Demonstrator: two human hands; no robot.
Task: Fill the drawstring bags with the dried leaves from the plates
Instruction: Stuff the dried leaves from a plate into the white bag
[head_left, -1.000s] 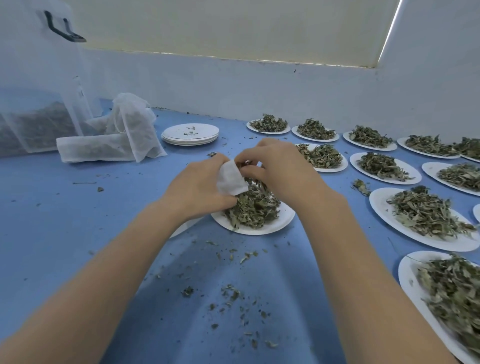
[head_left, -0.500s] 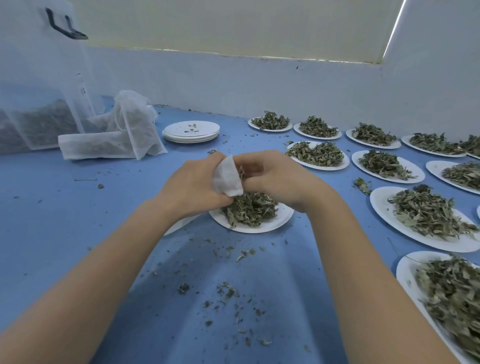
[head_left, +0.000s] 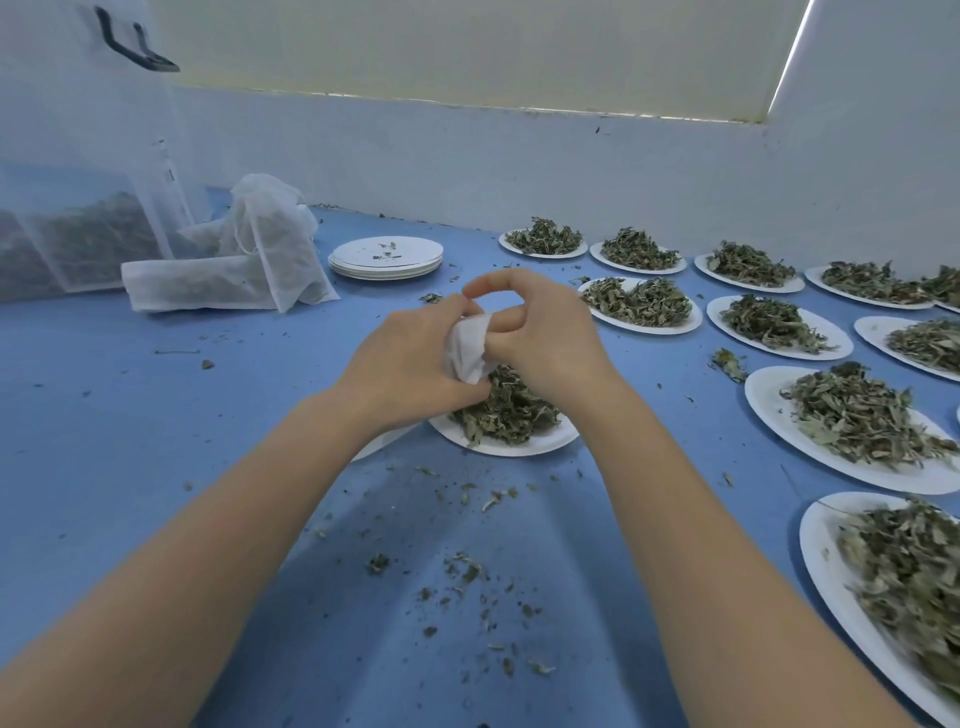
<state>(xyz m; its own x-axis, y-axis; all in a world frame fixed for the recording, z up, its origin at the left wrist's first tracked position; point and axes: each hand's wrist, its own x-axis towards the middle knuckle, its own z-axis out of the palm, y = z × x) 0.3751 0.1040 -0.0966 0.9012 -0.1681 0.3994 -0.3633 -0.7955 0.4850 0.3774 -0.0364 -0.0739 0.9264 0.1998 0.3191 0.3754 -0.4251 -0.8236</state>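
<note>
Both hands (head_left: 410, 364) gripping white bag (head_left: 469, 347), seemingly over leaf plate (head_left: 506, 444)

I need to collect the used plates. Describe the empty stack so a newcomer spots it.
On the blue table, look toward the far wall, right of the heap of white mesh bags. The stack of plates sits there; unlike every plate to its right, it holds only crumbs.

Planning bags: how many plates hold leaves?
11 plates: one at centre; five along the wall; three in the next row; two nearer, right. More may lie beyond the right edge.
</note>
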